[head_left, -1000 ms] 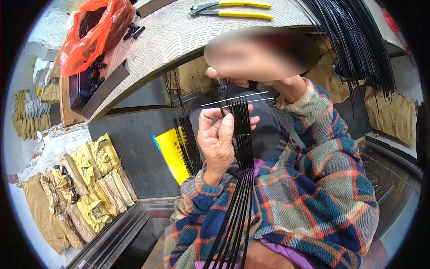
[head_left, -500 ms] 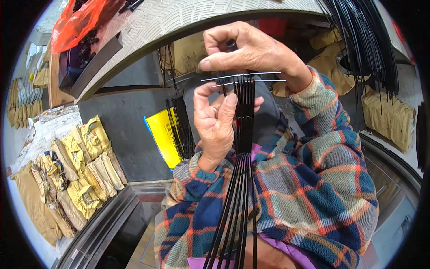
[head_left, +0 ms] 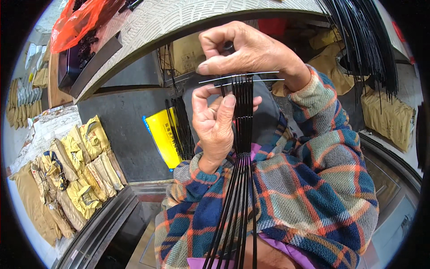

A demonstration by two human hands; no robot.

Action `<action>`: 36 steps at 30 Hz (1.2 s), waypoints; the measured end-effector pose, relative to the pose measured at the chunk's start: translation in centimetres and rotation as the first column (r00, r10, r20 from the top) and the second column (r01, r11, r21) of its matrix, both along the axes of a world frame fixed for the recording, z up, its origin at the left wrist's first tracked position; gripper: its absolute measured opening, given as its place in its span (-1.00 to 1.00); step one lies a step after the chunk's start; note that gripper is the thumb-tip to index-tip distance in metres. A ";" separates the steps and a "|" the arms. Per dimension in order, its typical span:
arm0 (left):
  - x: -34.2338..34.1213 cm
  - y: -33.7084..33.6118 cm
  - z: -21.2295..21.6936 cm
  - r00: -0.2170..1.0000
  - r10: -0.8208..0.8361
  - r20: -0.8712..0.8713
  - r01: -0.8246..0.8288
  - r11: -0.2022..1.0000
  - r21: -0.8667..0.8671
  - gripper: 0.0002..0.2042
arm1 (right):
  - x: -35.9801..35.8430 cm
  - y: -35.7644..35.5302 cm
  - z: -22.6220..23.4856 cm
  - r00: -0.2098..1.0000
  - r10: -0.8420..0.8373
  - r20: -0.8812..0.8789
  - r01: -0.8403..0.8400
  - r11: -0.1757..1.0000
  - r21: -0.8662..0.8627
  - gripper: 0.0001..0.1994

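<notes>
In front of my body a fan of thin black rods [head_left: 244, 103] runs up from my lap, bound by a row of ties partway along. My left hand [head_left: 214, 125] is closed around the upper part, its thumb lying along the left side and its fingertips showing behind. Thin silver wires [head_left: 268, 80] cross the rods near their top ends. Just above them my right hand [head_left: 251, 49] is curled, thumb and forefinger bent toward each other. A dark rounded end [head_left: 229, 46] shows inside its curl; the rest of that thing is hidden by the palm.
A patterned tabletop [head_left: 188, 20] curves across the far side, with a red plastic bag [head_left: 74, 27] at its left. Long black rods [head_left: 365, 49] hang over its right end. Left stand a yellow bag [head_left: 162, 139] and tan sacks [head_left: 74, 175]; another tan bundle [head_left: 387, 119] lies right.
Both hands and the tops of the black rods have shifted very slightly to the left. The grip of each hand looks the same.
</notes>
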State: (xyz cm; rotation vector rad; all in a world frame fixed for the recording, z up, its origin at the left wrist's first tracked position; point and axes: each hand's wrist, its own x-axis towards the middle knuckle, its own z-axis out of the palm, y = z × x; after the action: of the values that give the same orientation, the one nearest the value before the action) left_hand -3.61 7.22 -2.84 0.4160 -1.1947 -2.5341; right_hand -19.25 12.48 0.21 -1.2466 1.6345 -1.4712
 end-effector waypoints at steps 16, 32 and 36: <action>0.0 -0.9 -1.2 0.995 0.101 0.010 -0.101 0.995 -0.006 -0.71 | 7.1 3.2 -5.2 0.546 -0.377 0.748 0.618 0.784 -0.056 -0.66; 0.6 -1.4 -0.4 0.986 0.163 -0.013 -0.164 0.984 -0.063 -0.74 | 7.7 2.6 -4.8 0.904 -0.340 0.259 0.396 0.894 -0.210 -0.86; 0.9 -4.2 0.3 1.000 -0.026 0.005 0.026 0.998 0.056 -0.73 | 8.1 2.5 -4.3 0.834 -0.292 0.468 0.395 0.909 -0.136 -0.84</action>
State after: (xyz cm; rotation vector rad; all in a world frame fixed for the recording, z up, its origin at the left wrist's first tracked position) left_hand -2.69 3.05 -2.55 0.4235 -1.1398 -2.5954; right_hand -11.17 15.03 -4.14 -0.6614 1.4535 -2.0407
